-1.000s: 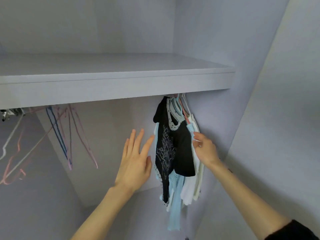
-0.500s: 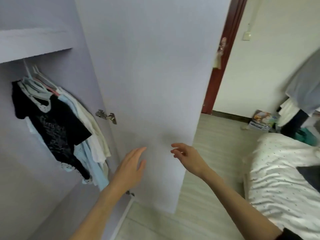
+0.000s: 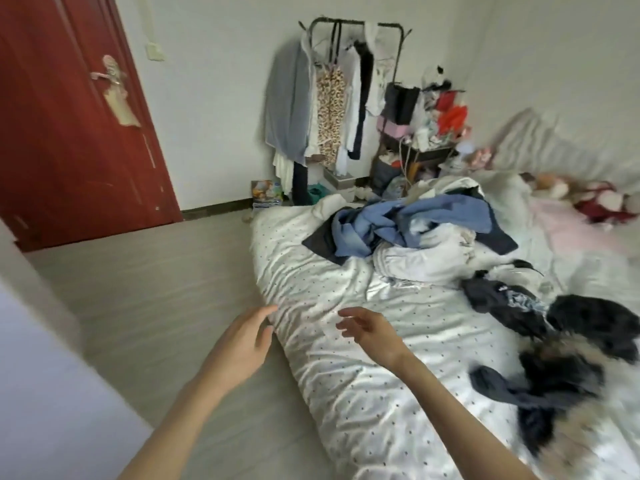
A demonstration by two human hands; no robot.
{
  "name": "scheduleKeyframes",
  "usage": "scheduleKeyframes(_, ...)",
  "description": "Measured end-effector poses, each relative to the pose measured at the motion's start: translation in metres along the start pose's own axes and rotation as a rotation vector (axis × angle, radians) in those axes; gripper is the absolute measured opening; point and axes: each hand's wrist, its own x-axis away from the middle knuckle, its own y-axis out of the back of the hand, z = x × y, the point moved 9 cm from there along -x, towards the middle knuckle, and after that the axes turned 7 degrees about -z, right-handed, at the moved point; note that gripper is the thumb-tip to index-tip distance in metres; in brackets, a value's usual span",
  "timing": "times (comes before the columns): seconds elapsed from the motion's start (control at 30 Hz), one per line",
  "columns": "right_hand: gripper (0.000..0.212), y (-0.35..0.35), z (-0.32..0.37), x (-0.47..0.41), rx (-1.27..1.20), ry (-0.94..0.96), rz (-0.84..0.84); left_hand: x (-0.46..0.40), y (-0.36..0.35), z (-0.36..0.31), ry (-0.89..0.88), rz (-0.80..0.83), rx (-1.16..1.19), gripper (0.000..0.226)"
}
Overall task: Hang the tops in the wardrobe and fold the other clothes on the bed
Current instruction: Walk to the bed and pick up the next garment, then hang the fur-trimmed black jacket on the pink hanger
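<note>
Both grips are empty, left hand (image 3: pixel 242 344) and right hand (image 3: pixel 372 332) relaxed near the bed (image 3: pixel 346 393); next, pick from the far clothes pile (image 3: pixel 415 230).

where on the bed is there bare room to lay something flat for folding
The near corner of the bed, just beyond both open hands, left hand and right hand, is bare sheet. It is bordered by the blue and white pile behind and the dark clothes at right, where it is crowded.
</note>
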Motion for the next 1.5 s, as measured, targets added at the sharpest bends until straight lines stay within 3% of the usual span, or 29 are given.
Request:
scheduleKeyframes(0.23,0.02,0.189,-0.12,0.03,0.002,-0.167,-0.273,-0.034,-0.173,-0.138,-0.14,0.283,0.121,0.039)
scheduleKeyframes(0.47,0.026,0.299,-0.225,0.076,0.073,-0.395,-0.469,-0.039,-0.317,-0.235,-0.315,0.576,0.145,0.038)
scheduleKeyframes(0.67,0.022,0.342,-0.303,0.075,0.176,-0.617,-0.559,-0.042,-0.42,-0.267,-0.416,0.803,0.071,0.04)
scheduleKeyframes(0.77,0.035,0.352,-0.347,0.064,0.212,-0.755,-0.619,-0.042,-0.465,-0.267,-0.45,0.937,0.033,0.04)
scheduleKeyframes(0.9,0.03,0.364,-0.39,0.053,0.171,-0.947,-0.705,-0.056,-0.496,-0.263,-0.461,0.992,0.028,0.039)
scheduleKeyframes(1.03,0.053,0.38,-0.42,0.035,0.085,-1.016,-0.849,-0.073,-0.522,-0.258,-0.488,1.031,0.032,0.037)
scheduleKeyframes(1.17,0.017,0.402,-0.41,0.027,0.1,-0.888,-0.998,-0.083,-0.544,-0.265,-0.497,1.054,0.082,0.035)
scheduleKeyframes(1.23,0.002,0.397,-0.395,0.022,0.122,-0.768,-0.928,-0.089,-0.553,-0.275,-0.425,1.046,0.167,0.035)
scheduleKeyframes(1.37,0.005,0.334,-0.377,0.034,0.151,-0.682,-0.654,-0.095,-0.564,-0.314,-0.315,0.975,0.381,0.06)
scheduleKeyframes(1.43,0.015,0.296,-0.375,0.046,0.119,-0.68,-0.498,-0.089,-0.572,-0.334,-0.405,1.007,0.38,0.079)
scheduleKeyframes(1.5,0.023,0.276,-0.379,0.058,0.072,-0.706,-0.399,-0.073,-0.588,-0.341,-0.578,1.094,0.155,0.084)
